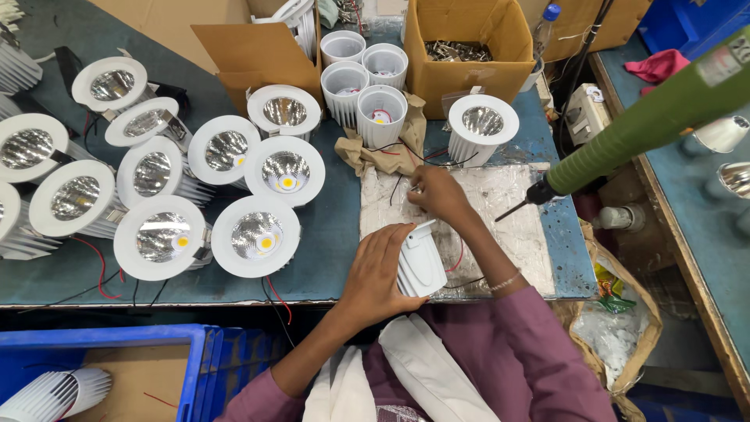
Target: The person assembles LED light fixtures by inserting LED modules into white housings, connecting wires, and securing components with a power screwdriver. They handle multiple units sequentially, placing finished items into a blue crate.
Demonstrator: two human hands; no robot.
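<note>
The person's left hand (377, 273) is cupping a white ribbed lamp housing (420, 264) from its left side, fingers curled against the housing and holding it tilted just above the near edge of the counter (336, 211). The right hand (440, 193) is resting a little farther back, its fingers pressed together and pinching thin wires (400, 187) that are trailing up from the housing. Both hands are working over a crinkled sheet of clear plastic (500, 211) that is lying flat on the counter.

To the left, a cluster of finished round downlights (258, 234) is sitting face up, white rims touching or nearly touching one another, red and black leads hanging off the front edge. Behind the hands, four open white housings (367, 78) are standing upright, and one more finished lamp (482, 125) is standing just beside a brown cardboard box (469, 74) holding small metal parts. A green powered screwdriver (648, 121) is hanging in from the right, its tip pointing down towards the plastic sheet and staying apart from both hands. Below the counter at the left, a blue crate (195, 367) is holding another ribbed housing on cardboard.
</note>
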